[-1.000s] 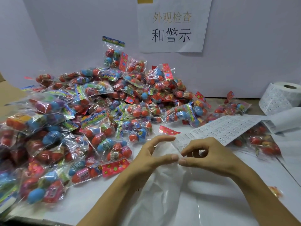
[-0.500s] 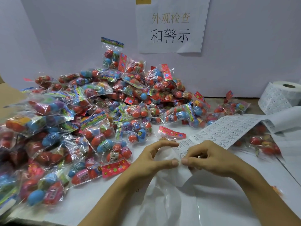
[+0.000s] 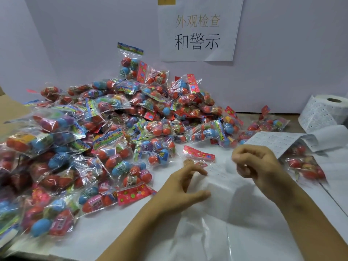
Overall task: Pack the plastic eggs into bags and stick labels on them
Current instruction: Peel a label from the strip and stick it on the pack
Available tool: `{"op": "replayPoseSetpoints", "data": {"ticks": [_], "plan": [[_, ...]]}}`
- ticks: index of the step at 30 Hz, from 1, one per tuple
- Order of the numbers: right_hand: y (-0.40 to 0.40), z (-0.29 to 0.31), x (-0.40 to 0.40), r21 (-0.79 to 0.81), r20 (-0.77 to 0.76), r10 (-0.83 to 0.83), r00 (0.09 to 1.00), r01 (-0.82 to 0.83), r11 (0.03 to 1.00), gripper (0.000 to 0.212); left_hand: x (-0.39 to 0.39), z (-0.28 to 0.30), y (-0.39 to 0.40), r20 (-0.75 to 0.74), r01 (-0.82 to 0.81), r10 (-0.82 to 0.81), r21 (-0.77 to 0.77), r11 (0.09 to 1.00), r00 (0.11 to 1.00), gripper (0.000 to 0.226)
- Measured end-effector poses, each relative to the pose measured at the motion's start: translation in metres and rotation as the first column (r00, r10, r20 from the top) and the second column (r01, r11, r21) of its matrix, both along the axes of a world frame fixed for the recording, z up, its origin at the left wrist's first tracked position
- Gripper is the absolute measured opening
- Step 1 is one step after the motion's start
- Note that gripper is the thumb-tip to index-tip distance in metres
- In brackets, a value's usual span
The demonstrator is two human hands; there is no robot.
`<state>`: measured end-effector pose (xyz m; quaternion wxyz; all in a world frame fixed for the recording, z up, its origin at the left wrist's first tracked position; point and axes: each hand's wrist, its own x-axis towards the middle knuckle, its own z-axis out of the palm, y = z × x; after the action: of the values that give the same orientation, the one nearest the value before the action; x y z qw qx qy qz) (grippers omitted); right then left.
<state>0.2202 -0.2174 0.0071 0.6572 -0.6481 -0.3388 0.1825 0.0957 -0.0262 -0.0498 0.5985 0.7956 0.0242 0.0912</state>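
Note:
A big pile of sealed egg bags (image 3: pixel 113 129) with red, blue and purple plastic eggs covers the left and middle of the table. A white label strip (image 3: pixel 273 142) runs from the label roll (image 3: pixel 323 112) at the right toward my hands. My left hand (image 3: pixel 186 183) rests with spread fingers on the strip's loose end, which lies over a clear plastic bag (image 3: pixel 216 223). My right hand (image 3: pixel 258 164) hovers just above the strip with curled fingers. Its fingertips pinch what looks like a small white label, though it is blurred.
A few more egg bags (image 3: pixel 305 166) lie under and beside the strip at the right. A loose red header card (image 3: pixel 197 153) lies just beyond my left hand. A white wall with a paper sign (image 3: pixel 197 32) stands behind the pile.
My hands were pinching together at the strip's end. Now the right hand has lifted up and to the right, and the left hand has spread its fingers on the sheet.

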Motion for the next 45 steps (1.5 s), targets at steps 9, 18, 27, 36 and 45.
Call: {"op": "replayPoseSetpoints", "data": {"ticks": [9,18,27,36,45], "plan": [[0.015,-0.017,-0.005,0.000,0.215,-0.299,0.930,0.306,0.952,0.028,0.000,-0.010,-0.010,0.091,0.076,-0.125,0.421,0.904,0.988,0.033],[0.032,-0.029,-0.028,-0.040,0.575,-0.254,0.778,0.337,0.941,0.014,0.004,0.012,-0.012,-0.010,-0.080,0.082,-0.380,0.921,0.997,0.043],[0.035,-0.028,-0.031,-0.141,0.430,-0.164,0.888,0.246,0.959,0.034,0.003,0.015,-0.006,0.009,-0.100,0.119,-0.476,0.874,0.993,0.038],[0.034,-0.030,-0.022,-0.077,0.133,-0.105,0.986,0.116,0.990,0.018,0.004,0.009,-0.006,0.035,-0.109,0.132,-0.376,0.920,0.991,0.046],[0.040,-0.033,-0.016,-0.044,-0.169,-0.164,0.972,0.158,0.986,0.069,0.008,-0.003,0.007,0.107,-0.477,0.468,0.302,0.825,0.877,0.030]]}}
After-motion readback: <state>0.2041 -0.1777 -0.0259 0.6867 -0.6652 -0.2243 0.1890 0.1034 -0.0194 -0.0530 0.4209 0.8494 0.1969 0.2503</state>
